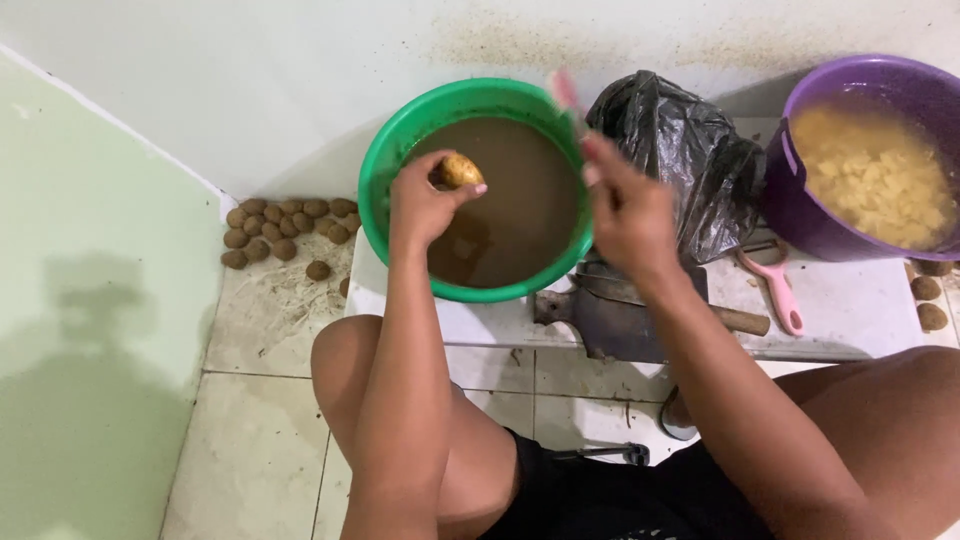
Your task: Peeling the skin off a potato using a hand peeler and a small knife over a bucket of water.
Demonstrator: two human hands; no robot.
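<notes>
Status: your left hand (420, 205) holds one small potato (460, 170), fingers (470, 189) clamped around its lower side, just above the brown water in the green basin (385, 160). It's over the upper-left part of the basin, not in the water as far as I can tell. The skin looks yellow-tan and mostly free of dirt, so this one reads as washed or near it.

Your right hand (625, 205) is raised over the basin's right rim, closed on a pink-handled tool (565, 92), likely a peeler or brush. It's motion-blurred; I can't tell which, nor the exact grip.

Orientation: the potato's long axis runs roughly lower-left to upper-right, free end pointing up-right toward the tool, the other end buried in your fingers.

Progress, as a judgement:
- Done: the purple bucket (800, 190) on the right holds a heap of pale cut pieces in water, a fair batch.
- Left: a pile of dirty brown potatoes (280, 228) on the floor by the wall at left, plus a few more (927, 300) at far right on the bench (850, 310).
- Roughly mid-job.

Also on the bench: black plastic bag (665, 150), a second pink peeler (778, 290), a cleaver (625, 315) lying under your right forearm.
</notes>
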